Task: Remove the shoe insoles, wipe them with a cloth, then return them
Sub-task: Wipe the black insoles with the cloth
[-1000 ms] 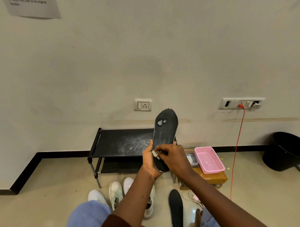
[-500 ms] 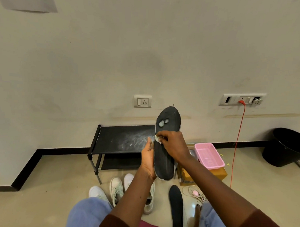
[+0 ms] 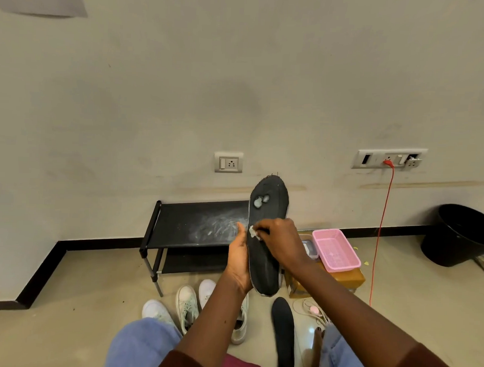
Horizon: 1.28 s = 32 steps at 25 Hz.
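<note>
Since a second ago the right hand (image 3: 284,241) has slid its small white cloth (image 3: 252,232) up the black insole (image 3: 267,233), fingers pinched on it. Her left hand (image 3: 239,261) grips the upright insole's edge above the floor (image 3: 80,301).

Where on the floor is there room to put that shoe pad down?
Bare floor lies left of the black metal shoe rack, along the black skirting. More lies between the red cable and black round bin. Around the white sneakers it is crowded.
</note>
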Each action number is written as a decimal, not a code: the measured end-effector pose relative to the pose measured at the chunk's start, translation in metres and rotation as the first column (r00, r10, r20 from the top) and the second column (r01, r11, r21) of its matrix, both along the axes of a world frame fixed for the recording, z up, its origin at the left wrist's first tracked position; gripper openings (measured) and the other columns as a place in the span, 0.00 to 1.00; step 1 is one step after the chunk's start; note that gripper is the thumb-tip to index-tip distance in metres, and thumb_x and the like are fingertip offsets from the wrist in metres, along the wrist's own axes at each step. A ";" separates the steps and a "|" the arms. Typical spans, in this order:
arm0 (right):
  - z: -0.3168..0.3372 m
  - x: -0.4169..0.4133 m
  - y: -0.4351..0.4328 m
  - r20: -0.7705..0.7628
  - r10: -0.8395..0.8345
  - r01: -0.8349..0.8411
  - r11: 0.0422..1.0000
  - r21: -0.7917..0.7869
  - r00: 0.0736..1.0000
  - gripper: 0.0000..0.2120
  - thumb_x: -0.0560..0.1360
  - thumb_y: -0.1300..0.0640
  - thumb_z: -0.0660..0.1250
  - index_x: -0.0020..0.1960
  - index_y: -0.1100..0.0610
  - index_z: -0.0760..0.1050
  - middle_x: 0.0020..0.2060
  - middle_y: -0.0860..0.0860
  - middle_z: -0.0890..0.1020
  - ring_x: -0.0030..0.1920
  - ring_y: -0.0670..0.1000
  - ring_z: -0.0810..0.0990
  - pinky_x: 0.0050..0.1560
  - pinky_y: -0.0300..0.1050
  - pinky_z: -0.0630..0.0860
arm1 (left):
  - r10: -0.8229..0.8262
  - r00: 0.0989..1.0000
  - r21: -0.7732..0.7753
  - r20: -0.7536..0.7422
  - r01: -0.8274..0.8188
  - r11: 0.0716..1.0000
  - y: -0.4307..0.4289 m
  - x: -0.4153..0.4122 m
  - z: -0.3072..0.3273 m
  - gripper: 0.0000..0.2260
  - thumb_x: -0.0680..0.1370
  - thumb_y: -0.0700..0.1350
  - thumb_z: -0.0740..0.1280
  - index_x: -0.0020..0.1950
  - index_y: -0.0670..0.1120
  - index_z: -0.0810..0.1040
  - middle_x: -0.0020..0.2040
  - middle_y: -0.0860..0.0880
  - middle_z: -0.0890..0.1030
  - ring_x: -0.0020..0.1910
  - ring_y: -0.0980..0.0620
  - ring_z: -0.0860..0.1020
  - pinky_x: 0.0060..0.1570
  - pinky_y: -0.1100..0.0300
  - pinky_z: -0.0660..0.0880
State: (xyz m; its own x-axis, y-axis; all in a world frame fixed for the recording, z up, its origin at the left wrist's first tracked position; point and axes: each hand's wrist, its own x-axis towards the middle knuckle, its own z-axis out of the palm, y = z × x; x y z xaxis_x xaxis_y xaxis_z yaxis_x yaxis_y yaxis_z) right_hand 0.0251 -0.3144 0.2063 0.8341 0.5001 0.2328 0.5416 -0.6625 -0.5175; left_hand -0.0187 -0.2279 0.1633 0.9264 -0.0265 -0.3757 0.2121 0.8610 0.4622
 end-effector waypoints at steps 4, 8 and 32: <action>0.010 0.031 0.004 0.027 -0.106 0.105 0.993 0.053 0.994 0.10 0.76 0.62 0.64 0.55 0.60 0.80 0.51 0.58 0.83 0.50 0.56 0.81 0.55 0.48 0.75 | -0.088 0.996 0.049 -0.027 0.090 0.995 -0.001 -0.005 -0.001 0.30 0.78 0.65 0.52 0.64 0.43 0.74 0.50 0.39 0.82 0.45 0.42 0.81 0.43 0.50 0.80; 0.007 0.016 0.004 0.018 -0.025 0.024 0.999 0.042 1.000 0.10 0.75 0.62 0.64 0.54 0.59 0.81 0.50 0.57 0.83 0.50 0.55 0.81 0.54 0.46 0.75 | -0.044 0.998 0.124 -0.040 0.048 0.991 0.004 0.002 -0.002 0.30 0.79 0.64 0.48 0.58 0.43 0.77 0.46 0.40 0.84 0.42 0.44 0.83 0.41 0.53 0.81; 0.023 0.033 -0.009 -0.588 0.081 0.295 0.805 0.514 0.805 0.13 0.72 0.72 0.64 0.55 0.63 0.79 0.42 0.53 0.81 0.45 0.51 0.79 0.45 0.41 0.79 | -0.114 0.993 0.070 0.013 0.113 0.991 0.004 -0.011 0.009 0.28 0.76 0.61 0.57 0.60 0.39 0.77 0.46 0.38 0.82 0.38 0.42 0.82 0.39 0.51 0.81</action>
